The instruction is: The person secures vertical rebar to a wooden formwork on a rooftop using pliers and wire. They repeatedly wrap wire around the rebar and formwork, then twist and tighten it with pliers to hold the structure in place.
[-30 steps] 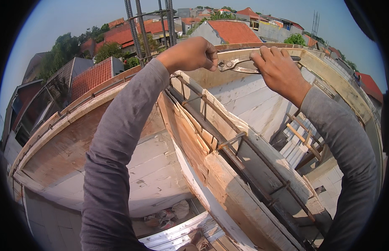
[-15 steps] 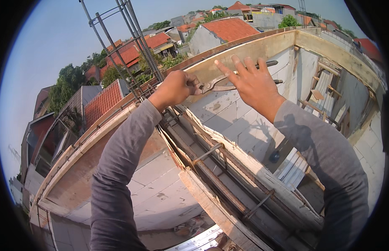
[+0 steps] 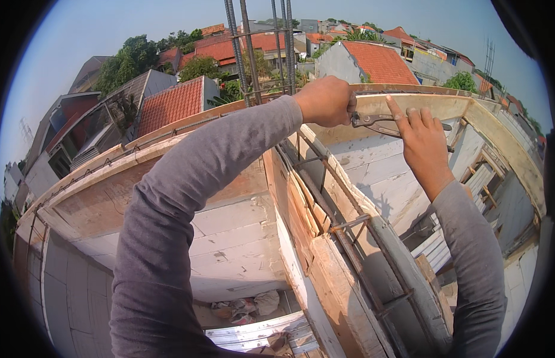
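My right hand (image 3: pixel 422 146) holds a pair of dark metal pincers (image 3: pixel 382 124), its index finger stretched out past the handles. The handle ends stick out beyond the hand on the far side. The jaws point left and sit right against the fingertips of my left hand (image 3: pixel 327 101). That hand is closed in a pinch, and whatever it grips is hidden by the fingers. Both hands are above the far part of a rebar cage (image 3: pixel 355 224) that lies in a trough of wooden boards, near upright rebar rods (image 3: pixel 253 53).
Splintered formwork boards (image 3: pixel 334 280) line the trough toward me. Low block walls (image 3: pixel 233 238) drop away on both sides. Below lie a corrugated metal sheet (image 3: pixel 271 334) and crumpled sacks (image 3: pixel 247 307). Timber formwork (image 3: pixel 501 146) tops the right wall. Tiled roofs (image 3: pixel 382 62) stand beyond.
The view has swung left, so hands and rods appear farther right. My left forearm now reaches more across. The right hand's spread fingers have drawn in around the pincers, index still out.
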`<state>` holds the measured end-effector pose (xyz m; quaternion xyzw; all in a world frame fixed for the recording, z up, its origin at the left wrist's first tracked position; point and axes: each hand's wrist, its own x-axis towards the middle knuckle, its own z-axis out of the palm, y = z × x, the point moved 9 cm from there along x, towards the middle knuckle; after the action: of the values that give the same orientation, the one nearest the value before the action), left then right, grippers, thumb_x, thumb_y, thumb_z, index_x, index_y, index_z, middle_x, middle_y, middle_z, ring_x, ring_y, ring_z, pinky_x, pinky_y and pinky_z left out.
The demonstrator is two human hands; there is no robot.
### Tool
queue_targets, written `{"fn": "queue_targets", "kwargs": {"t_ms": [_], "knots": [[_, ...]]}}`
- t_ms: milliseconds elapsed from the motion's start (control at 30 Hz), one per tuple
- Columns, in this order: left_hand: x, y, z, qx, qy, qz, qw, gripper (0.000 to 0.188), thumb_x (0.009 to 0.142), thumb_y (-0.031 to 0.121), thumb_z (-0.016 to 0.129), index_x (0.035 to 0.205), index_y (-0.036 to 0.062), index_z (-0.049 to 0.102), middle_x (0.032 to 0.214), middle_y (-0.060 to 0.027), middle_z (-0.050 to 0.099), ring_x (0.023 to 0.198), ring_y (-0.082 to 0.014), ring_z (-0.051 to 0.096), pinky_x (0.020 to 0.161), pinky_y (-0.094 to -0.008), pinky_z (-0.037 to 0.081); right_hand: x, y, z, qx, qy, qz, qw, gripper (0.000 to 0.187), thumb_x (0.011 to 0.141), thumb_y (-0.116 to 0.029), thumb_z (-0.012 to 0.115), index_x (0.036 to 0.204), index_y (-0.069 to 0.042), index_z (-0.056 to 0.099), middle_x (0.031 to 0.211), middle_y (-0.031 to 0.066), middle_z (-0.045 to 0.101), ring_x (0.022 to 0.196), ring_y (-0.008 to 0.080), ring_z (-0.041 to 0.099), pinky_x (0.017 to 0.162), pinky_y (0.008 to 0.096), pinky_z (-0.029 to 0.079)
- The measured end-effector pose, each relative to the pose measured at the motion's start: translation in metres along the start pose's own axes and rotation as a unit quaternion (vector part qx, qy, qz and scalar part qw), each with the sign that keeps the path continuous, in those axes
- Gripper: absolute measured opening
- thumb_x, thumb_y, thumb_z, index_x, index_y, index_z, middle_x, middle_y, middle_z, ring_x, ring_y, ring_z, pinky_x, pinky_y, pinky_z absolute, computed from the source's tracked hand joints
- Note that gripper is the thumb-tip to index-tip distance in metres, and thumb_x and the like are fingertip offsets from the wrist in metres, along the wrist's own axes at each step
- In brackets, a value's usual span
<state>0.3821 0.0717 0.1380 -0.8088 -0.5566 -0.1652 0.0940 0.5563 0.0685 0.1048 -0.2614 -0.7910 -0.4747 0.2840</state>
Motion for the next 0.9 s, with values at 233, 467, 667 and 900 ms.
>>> {"fn": "queue_targets", "kwargs": {"t_ms": [233,467,667,900], "knots": [[-0.005,-0.007,-0.026,0.042,0.016,-0.036,0.998,0.011,0.085,0.007,0.069,0.091,0.0092,0.078,0.086,-0.0131,0.075,0.084,-0.0355,0.073,0.077,-0.0455,0.056,0.013,0.021,0.014,0.097,-0.046,0.112,0.988,0.064,0.093,-0.003,0.058,0.156,-0.012,0.049,0.117,0.0135,0.068,0.105,0.0328,0.062,0.088,0.0432,0.057],[0.001,0.003,0.031,0.061,-0.025,-0.028,0.997,0.016,0.089,0.006,0.064,0.101,0.0065,0.075,0.095,-0.0157,0.076,0.092,-0.0372,0.073,0.082,-0.0466,0.056,-0.001,0.019,0.032,-0.010,0.006,0.069,0.998,0.061,0.093,-0.003,0.059,0.152,-0.014,0.052,0.145,0.0198,0.054,0.139,0.0486,0.047,0.102,0.0531,0.053],[0.005,0.005,0.033,-0.279,-0.081,0.025,0.957,0.010,0.095,0.013,0.069,0.100,0.0038,0.069,0.090,-0.0056,0.076,0.089,-0.0165,0.068,0.090,-0.0346,0.049,-0.010,0.051,0.031,0.001,0.023,0.094,0.995,0.060,0.091,0.000,0.059,0.149,-0.015,0.053,0.147,0.0213,0.054,0.142,0.0470,0.047,0.105,0.0542,0.050],[-0.007,-0.045,0.058,-0.225,-0.163,-0.104,0.955,0.014,0.090,0.017,0.077,0.098,0.0053,0.076,0.092,-0.0028,0.079,0.087,-0.0132,0.066,0.086,-0.0289,0.046,-0.097,0.043,0.118,0.496,-0.260,0.492,0.666,0.029,0.109,-0.024,0.052,0.127,-0.001,0.056,0.098,0.0177,0.067,0.068,0.0317,0.069,0.057,0.0442,0.059]]}}
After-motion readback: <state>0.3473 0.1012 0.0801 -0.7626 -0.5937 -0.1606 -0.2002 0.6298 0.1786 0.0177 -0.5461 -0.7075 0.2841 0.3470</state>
